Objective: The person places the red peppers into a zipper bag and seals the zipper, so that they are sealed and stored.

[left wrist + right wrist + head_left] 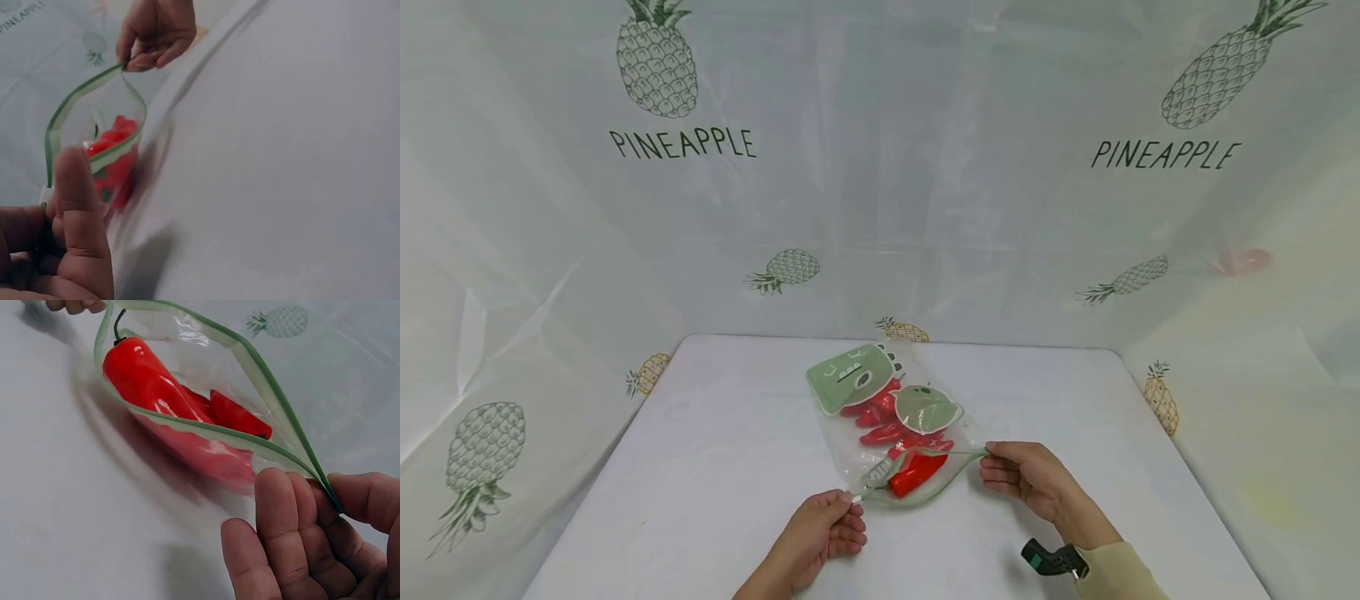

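A clear zip bag [842, 442] with a green rim and green cartoon prints lies on the table, its mouth spread apart toward me. Inside are several red chili peppers [147, 378]; one near the mouth shows a dark green stem. My left hand [820, 533] pinches the left corner of the rim, at a small white slider tab [857, 498]. At the opposite corner, my right hand [1026, 475] pinches the rim between thumb and index finger, the other fingers loosely bent. The left wrist view shows the left thumb [81, 206] in front of part of the bag.
The white table [715, 433] runs back to a pale curtain [880, 183] printed with pineapples, which also hangs along both sides. A dark wrist strap [1052, 558] sits at the right sleeve [1116, 571].
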`<state>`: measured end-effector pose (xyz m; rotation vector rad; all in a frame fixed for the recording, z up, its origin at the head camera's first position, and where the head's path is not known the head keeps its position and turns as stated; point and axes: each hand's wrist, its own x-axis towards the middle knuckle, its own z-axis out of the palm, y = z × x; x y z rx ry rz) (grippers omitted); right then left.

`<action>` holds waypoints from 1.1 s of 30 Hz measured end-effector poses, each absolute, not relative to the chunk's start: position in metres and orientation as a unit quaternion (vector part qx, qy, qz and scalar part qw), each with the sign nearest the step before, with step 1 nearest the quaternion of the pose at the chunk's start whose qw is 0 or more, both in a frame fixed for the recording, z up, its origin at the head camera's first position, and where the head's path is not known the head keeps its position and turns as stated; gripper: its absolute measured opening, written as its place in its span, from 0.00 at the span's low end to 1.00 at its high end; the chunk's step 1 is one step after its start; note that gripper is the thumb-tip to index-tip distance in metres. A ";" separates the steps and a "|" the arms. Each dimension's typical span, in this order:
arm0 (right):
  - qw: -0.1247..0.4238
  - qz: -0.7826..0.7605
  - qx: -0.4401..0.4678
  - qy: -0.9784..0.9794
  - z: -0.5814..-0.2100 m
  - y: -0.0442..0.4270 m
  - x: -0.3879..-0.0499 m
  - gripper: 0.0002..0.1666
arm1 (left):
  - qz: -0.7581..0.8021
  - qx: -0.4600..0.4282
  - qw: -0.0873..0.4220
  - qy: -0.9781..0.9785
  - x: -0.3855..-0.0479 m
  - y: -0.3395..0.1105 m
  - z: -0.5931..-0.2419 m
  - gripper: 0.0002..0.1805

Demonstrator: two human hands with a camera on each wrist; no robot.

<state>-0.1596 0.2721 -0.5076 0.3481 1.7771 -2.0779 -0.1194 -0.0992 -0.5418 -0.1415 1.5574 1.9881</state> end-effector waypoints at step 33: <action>0.139 -0.765 0.144 0.612 -0.521 0.259 -0.155 0.14 | 0.641 0.005 0.135 0.755 -0.188 -0.119 -0.525 0.18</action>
